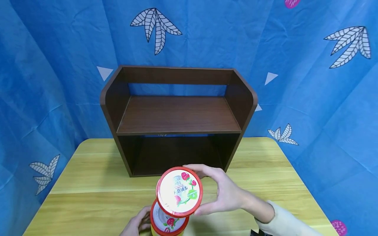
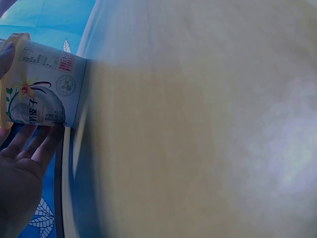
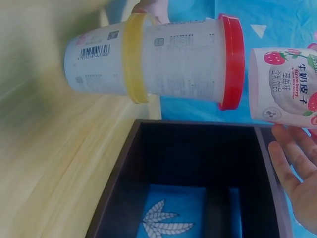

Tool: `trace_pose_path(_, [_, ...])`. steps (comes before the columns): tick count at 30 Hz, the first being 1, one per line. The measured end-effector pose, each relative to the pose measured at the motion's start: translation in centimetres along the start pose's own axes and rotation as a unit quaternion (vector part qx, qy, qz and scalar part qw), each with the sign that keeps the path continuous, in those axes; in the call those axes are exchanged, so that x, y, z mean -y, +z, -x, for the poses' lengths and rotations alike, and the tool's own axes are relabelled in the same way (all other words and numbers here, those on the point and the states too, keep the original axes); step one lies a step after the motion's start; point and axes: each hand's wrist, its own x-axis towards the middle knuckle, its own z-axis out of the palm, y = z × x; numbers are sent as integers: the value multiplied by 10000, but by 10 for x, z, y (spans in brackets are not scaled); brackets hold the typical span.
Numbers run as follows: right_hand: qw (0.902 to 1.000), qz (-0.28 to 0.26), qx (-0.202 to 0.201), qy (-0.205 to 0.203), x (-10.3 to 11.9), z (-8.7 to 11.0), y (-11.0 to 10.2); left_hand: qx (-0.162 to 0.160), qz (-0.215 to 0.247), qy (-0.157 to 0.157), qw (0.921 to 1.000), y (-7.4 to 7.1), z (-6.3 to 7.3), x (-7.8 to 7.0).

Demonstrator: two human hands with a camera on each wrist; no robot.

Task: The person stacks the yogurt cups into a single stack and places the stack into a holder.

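Note:
My right hand [image 1: 224, 193] grips a strawberry-print tub [image 1: 179, 191] with a red lid, thumb and fingers spread around its side. It hangs above a stack of two tubs. The upper one is another red-lidded tub [image 3: 185, 64], with a thin gap between its lid and the held tub's base in the right wrist view. Beneath that stands a yellow-lidded tub [image 2: 49, 87] with a vanilla-flower print, on the table. My left hand [image 2: 25, 168] holds this lower tub, fingers on one side and thumb on the other. The head view shows only part of that hand.
Behind the tubs stands a dark brown two-tier shelf [image 1: 180, 114], near the back of the wooden table [image 1: 97, 193]. A blue patterned curtain [image 1: 203, 36] hangs behind the table and around its sides.

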Motion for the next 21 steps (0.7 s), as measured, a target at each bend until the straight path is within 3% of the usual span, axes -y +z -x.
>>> trace_pose_path(14, [9997,-130,141,174,-4,-2,14,38,125,-94,9999,-2,-1,4])
trace_pose_path(21, [9993,-208,186,239,-6,-1,18,-33,-4,334,9994,2,0,2])
